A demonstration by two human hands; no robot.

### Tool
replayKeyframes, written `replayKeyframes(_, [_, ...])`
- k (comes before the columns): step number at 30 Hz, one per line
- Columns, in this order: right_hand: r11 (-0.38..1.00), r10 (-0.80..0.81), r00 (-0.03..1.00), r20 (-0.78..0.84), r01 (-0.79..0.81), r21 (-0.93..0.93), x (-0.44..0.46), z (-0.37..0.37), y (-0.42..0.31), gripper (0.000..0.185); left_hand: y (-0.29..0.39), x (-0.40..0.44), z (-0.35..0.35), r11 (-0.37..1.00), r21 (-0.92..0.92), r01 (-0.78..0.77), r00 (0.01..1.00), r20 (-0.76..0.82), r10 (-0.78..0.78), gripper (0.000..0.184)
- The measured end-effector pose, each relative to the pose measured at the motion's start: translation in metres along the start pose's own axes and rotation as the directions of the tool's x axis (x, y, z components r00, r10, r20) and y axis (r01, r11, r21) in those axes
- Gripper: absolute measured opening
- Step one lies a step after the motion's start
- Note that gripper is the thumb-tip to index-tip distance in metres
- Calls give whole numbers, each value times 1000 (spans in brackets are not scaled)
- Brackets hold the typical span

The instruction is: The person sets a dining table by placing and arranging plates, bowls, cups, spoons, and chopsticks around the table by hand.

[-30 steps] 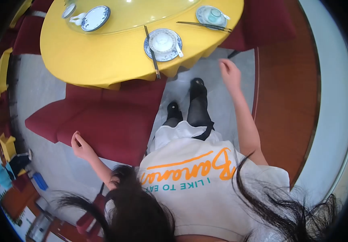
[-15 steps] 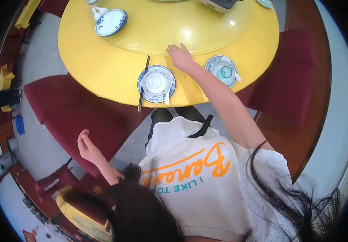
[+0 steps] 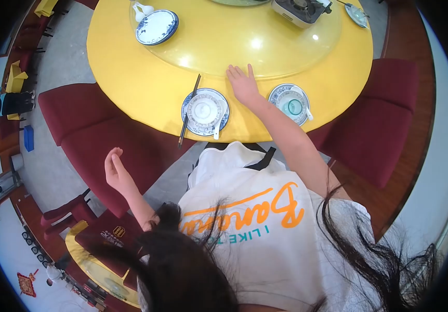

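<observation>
My right hand [image 3: 243,87] is stretched over the near side of the round table, fingers spread, fingertips at the rim of the clear turntable [image 3: 193,66]. It holds nothing; whether it presses on the glass I cannot tell. To its left is a place setting: a blue-and-white plate [image 3: 186,107] bearing a bowl [image 3: 203,109] and a white spoon [image 3: 217,128], with dark chopsticks [image 3: 184,125] alongside. Right of the hand, another plate [image 3: 274,96] carries a greenish glass cup [image 3: 294,107] and a spoon [image 3: 308,111]. My left hand [image 3: 118,171] hangs empty before a maroon chair, fingers loosely bent.
On the turntable are stacked plates [image 3: 156,27], a white spouted vessel [image 3: 142,10] and a portable stove [image 3: 301,10]. Maroon chairs [image 3: 96,140] flank me; another [image 3: 372,119] stands right. A person in blue [image 3: 5,104] is far left.
The view has shifted slightly, so the table sits lower and further right, showing more of the stove. My right hand's fingers are more spread. My left hand stays raised and empty.
</observation>
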State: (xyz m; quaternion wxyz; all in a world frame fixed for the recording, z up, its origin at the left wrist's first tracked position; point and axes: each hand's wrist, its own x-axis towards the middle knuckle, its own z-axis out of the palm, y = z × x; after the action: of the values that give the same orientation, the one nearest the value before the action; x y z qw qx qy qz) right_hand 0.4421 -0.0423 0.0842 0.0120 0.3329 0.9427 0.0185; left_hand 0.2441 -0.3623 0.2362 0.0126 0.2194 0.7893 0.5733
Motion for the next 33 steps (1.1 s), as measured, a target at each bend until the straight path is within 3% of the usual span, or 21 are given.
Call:
replayKeyframes(10, [997, 70, 996, 59, -68, -29, -22, -9, 16, 50, 0, 7, 16, 998, -52, -26, 997, 75, 30, 21])
replayKeyframes(13, [991, 103, 989, 109, -92, -97, -26, -7, 26, 52, -9, 8, 15, 997, -81, -2, 999, 51, 7, 21])
replayKeyframes(22, [968, 248, 959, 140, -239, -74, -45, -10, 51, 52, -21, 14, 17, 981, -190, 46, 999, 15, -44, 21])
replayKeyframes(33, [927, 370, 925, 91, -362, -96, -59, -6, 100, 48, -23, 30, 28, 957, -268, 109, 994, 43, -101, 21])
